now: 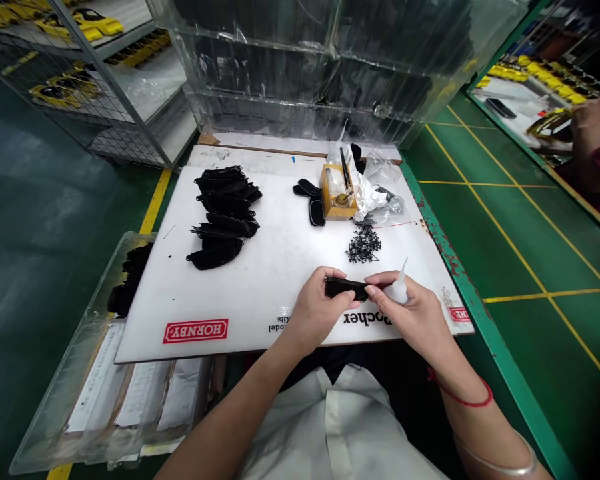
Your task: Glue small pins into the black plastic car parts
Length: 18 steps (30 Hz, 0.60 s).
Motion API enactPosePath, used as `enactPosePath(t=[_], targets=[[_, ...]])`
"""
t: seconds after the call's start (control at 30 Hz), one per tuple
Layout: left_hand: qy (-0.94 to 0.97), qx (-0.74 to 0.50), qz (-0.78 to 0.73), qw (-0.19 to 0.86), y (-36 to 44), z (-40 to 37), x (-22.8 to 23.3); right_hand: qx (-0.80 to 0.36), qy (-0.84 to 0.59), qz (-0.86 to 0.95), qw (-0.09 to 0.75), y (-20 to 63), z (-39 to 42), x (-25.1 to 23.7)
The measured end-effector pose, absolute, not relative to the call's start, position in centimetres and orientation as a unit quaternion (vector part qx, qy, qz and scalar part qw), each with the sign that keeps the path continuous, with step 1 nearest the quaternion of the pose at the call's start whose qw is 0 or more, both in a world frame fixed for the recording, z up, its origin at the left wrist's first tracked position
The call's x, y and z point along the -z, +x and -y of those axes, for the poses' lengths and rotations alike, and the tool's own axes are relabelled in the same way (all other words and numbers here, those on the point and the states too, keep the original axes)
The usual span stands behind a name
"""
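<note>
Nearer the wearer than the pile of tiny pieces [364,244], the black part [343,288] lies crosswise, clamped in the left hand [316,308]. The right hand [423,313], closed around a white bottle [398,292], touches the part's right end.

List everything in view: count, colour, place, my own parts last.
Held piece: 1, black, between both hands
Dropper bottle: 1, white, in the right hand
Small parts: uncounted heap, black, board's right
Piled pieces: many, black, board's left
Loose pieces: a few, black, beside box
Box: 1, yellowish, board's back right
Slim tool: 1, dark, at box
Bags: uncounted, clear, right of box
Board: 1, white, centre
Bins: several, clear, behind board
Tray: at least 1, clear, lower left
Rack: 1, grey, upper left
Shells: many, yellow, rack and far right
Floor: 1, green, around
Co-worker's hand: 1, bare, right edge
Left hand: 1, bare, on held piece
Right hand: 1, bare, on piece and bottle
</note>
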<state>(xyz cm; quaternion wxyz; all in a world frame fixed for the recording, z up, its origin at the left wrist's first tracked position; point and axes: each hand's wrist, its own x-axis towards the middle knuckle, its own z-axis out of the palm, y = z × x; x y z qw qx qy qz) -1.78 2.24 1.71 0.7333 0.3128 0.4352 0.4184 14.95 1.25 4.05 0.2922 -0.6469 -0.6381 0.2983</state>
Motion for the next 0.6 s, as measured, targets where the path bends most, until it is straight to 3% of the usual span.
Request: enactPosePath(t=[0.3, 0.6], targets=[[0.268, -0.404, -0.406, 0.774, -2.44, -2.11, -2.45, -0.373, -0.657, 0.597, 0.269, 14.70, -1.27, -4.34], [0.359, -0.398, -0.503, 0.678, -2.28, -2.13, -2.04, -0.419, -0.633, 0.590, 0.273, 14.11, -1.14, -4.60]])
